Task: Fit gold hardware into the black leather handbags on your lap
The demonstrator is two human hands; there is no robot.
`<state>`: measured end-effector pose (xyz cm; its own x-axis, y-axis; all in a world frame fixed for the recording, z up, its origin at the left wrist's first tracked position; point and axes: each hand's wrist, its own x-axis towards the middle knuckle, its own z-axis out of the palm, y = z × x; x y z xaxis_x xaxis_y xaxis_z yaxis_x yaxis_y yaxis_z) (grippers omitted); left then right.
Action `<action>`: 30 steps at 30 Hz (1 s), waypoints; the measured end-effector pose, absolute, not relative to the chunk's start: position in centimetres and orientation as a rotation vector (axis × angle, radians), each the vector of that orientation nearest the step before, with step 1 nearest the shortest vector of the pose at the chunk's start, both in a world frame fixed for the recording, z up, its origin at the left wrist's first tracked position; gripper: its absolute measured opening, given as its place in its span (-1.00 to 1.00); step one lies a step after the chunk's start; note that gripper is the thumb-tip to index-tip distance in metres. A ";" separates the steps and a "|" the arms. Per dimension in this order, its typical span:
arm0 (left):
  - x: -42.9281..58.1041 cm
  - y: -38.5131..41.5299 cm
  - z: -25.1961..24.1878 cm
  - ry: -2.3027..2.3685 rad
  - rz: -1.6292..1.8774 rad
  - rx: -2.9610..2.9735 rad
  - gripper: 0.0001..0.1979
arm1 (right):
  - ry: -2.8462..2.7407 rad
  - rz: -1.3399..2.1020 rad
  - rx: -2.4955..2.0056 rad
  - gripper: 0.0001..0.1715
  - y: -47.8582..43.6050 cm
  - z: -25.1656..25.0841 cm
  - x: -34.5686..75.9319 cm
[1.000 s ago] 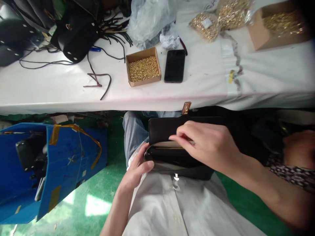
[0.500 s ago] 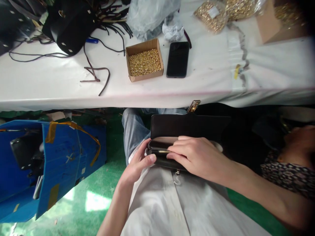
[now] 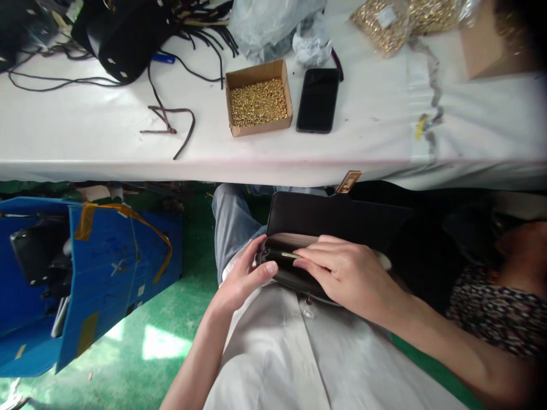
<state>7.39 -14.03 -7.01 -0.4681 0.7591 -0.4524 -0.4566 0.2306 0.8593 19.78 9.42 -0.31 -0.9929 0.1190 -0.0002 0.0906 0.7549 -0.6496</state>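
Note:
A black handbag (image 3: 294, 280) rests on my lap with its flap (image 3: 316, 213) folded back towards the table. A gold-coloured clasp plate (image 3: 349, 182) stands out from the flap's far edge. My left hand (image 3: 247, 276) grips the bag's left end, thumb over the near side and fingers round the far side. Across the bag's opening, my right hand (image 3: 342, 265) is closed in a pinch at a gold-toothed zipper (image 3: 290, 255). The zipper's pull, if it is there, is hidden by the fingers.
On the white-covered table (image 3: 277, 156) are a small carton of gold-coloured studs (image 3: 258, 102), a phone (image 3: 318, 101), dark cords (image 3: 183, 110) and bags of gold-coloured pieces (image 3: 380, 25). A blue box (image 3: 123, 273) stands on the floor at left. Another person's patterned sleeve (image 3: 491, 313) shows at right.
The whole view has shifted a little. The bag and its zipper line now tilt slightly down to the right. Both hands keep their holds.

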 end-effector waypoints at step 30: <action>7.6 -13.6 -5.4 1.681 1.376 0.703 -0.07 | -2.772 1.014 -0.043 -0.67 5.8 -3.1 18.7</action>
<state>7.64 -13.65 -5.45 -0.4969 0.8309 -0.2506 -0.0817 0.2427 0.9667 18.72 5.82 -3.08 -0.9817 0.0921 0.1669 -0.0373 0.7658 -0.6420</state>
